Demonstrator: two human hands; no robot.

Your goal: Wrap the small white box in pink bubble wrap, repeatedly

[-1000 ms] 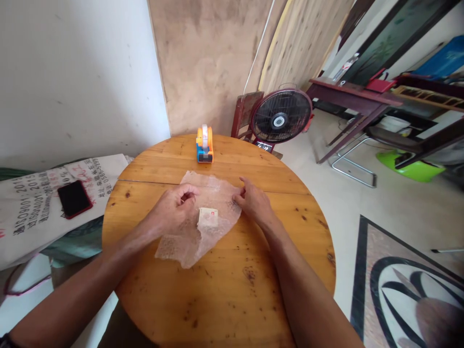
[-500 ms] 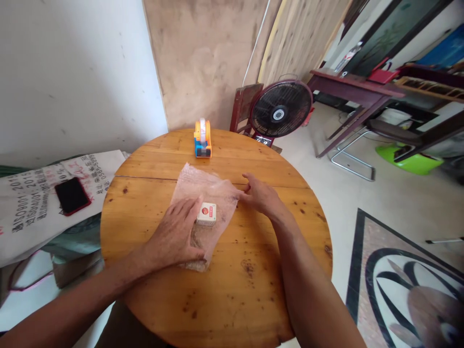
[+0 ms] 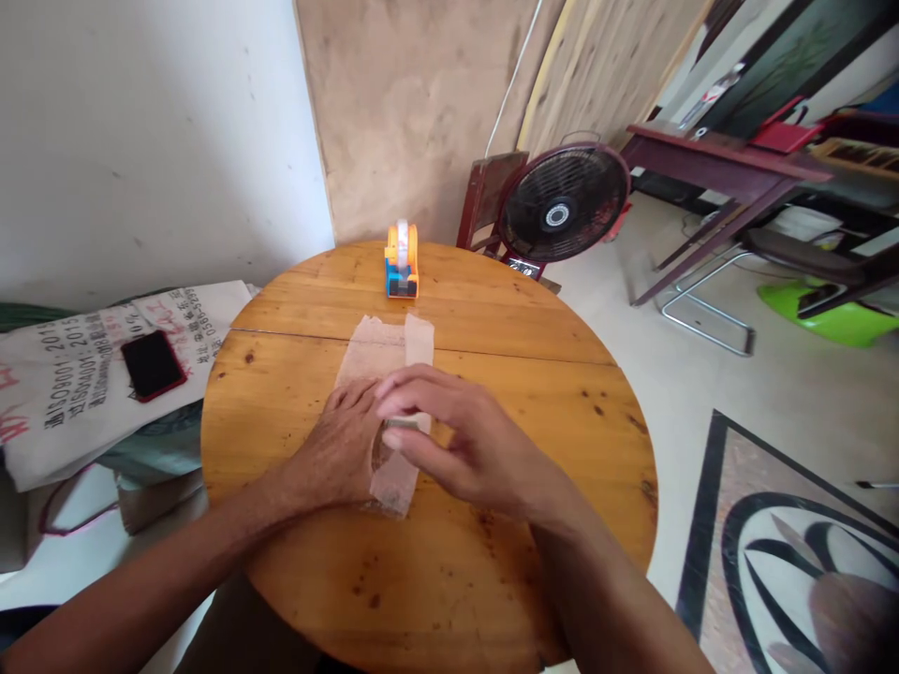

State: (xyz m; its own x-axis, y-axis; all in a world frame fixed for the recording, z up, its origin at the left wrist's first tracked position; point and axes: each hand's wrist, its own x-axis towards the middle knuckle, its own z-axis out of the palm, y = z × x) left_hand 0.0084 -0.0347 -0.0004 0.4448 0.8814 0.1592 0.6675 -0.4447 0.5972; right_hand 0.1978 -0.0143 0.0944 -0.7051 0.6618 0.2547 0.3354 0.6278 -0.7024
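A sheet of pinkish bubble wrap [image 3: 379, 348] lies on the round wooden table [image 3: 520, 323], its right side folded over in a strip. Only a sliver of the small white box [image 3: 403, 424] shows on the wrap; the hands and the fold hide the rest. My left hand [image 3: 341, 447] rests flat on the wrap's left part, fingers spread, beside the box. Above the box is my right hand [image 3: 467, 435], fingers curved, thumb and fingers apart, its fingertips near my left hand's fingers.
An orange and blue tape dispenser [image 3: 403, 267] stands at the table's far edge. On a printed white sack [image 3: 70, 374] at the left lies a phone [image 3: 153, 365]. A fan [image 3: 558, 215] and chair stand behind the table, and a dark red desk [image 3: 730, 159] farther right.
My right hand has moved left from the wrap's right corner to over the box. The wrap's right side is now folded inward. The view has shifted slightly.
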